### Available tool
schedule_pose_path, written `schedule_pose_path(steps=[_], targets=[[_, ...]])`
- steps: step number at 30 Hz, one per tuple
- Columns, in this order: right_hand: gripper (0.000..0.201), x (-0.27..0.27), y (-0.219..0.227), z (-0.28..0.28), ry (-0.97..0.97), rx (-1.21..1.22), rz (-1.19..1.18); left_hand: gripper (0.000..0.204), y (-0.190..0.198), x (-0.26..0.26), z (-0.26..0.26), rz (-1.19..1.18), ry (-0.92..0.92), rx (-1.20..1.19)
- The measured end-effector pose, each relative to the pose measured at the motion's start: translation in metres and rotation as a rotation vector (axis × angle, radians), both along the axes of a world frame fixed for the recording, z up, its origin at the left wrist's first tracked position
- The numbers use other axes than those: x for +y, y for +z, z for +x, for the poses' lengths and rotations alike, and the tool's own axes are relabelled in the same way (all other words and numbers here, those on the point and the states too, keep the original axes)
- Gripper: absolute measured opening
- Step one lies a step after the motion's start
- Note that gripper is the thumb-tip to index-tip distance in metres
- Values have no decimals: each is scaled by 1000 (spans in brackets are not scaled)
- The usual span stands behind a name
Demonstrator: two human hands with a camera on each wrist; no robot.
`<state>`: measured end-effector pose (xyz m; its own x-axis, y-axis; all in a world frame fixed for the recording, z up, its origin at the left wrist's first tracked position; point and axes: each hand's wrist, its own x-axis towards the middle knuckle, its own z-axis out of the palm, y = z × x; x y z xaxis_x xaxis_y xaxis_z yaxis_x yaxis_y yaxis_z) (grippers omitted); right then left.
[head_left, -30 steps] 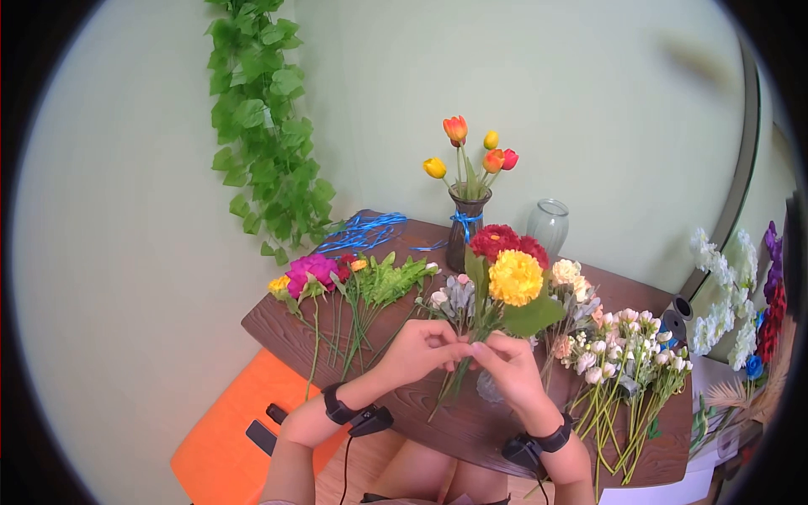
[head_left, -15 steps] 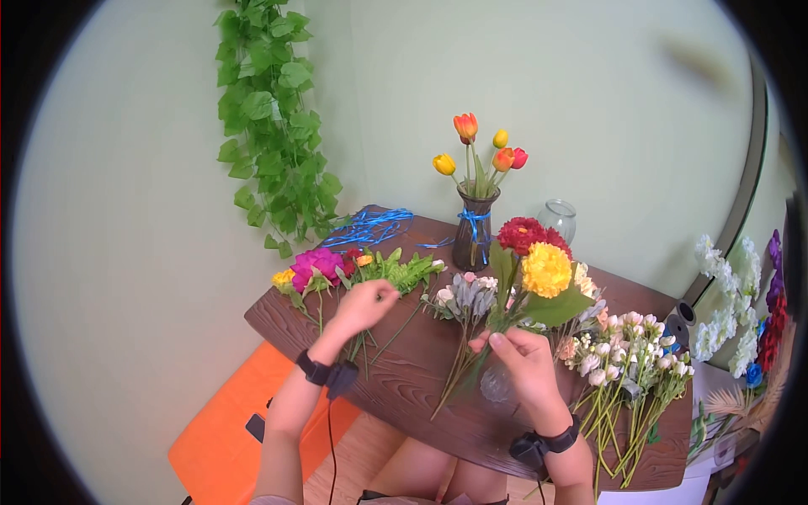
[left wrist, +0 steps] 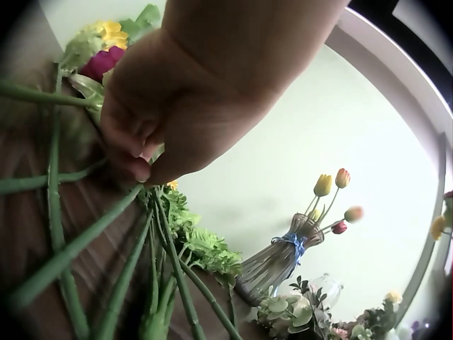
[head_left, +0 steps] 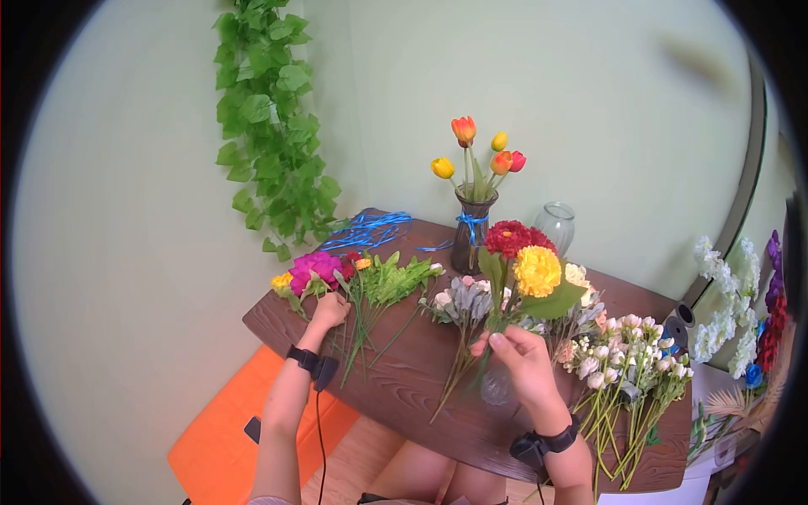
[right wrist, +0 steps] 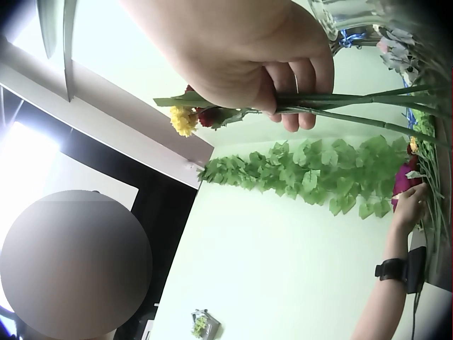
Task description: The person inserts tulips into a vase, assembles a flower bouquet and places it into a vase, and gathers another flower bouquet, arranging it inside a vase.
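Observation:
My right hand (head_left: 523, 358) pinches the green stems of a bunch with a yellow flower (head_left: 537, 271), dark red flowers (head_left: 508, 239) and broad leaves. In the right wrist view, thumb and fingers close round those stems (right wrist: 340, 103). Just below the magenta flower (head_left: 314, 271), my left hand (head_left: 331, 310) reaches into the stems lying on the table's left part. Seen from the left wrist, the left hand (left wrist: 170, 117) has its thumb and fingertips together on a green stem (left wrist: 85, 244); its far end is hidden.
A dark vase (head_left: 471, 231) of tulips with a blue ribbon and a clear glass vase (head_left: 555, 225) stand at the back. Blue ribbons (head_left: 366, 231) lie at the back left. White flowers (head_left: 619, 349) cover the table's right side. An orange surface (head_left: 227, 429) lies lower left.
My left hand has left the bunch and moved left and down to the stems by the magenta flower. My right hand still holds the bunch, which has shifted slightly right.

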<state>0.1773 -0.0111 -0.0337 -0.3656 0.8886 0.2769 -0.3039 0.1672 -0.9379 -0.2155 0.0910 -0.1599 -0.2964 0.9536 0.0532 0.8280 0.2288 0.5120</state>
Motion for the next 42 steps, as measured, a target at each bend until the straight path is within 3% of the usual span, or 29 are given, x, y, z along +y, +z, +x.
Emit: schedule_pose_path(steps=[2,9,11,21,26,29,40,42], targets=[[20,2,-2,0,-3,-2,7,24,10,-4,10,-25,55,-237],[21,2,0,0,2,4,8,21,11,-6,19,-72,8,-302],[21,2,-1,0,10,30,-45,22,11,-5,20,-63,-64,-459],[21,4,-4,-1,17,86,-73,22,8,1,26,-100,-64,-406],[21,4,-3,1,-1,66,-69,16,18,-2,36,305,-132,-494],[21,4,-3,0,3,88,-68,13,38,-9,50,465,-194,-532],[21,2,2,0,-37,44,-80,16,119,-81,151,449,-415,-835],[21,0,2,-2,-40,40,-82,13,121,-94,170,437,-558,-884]])
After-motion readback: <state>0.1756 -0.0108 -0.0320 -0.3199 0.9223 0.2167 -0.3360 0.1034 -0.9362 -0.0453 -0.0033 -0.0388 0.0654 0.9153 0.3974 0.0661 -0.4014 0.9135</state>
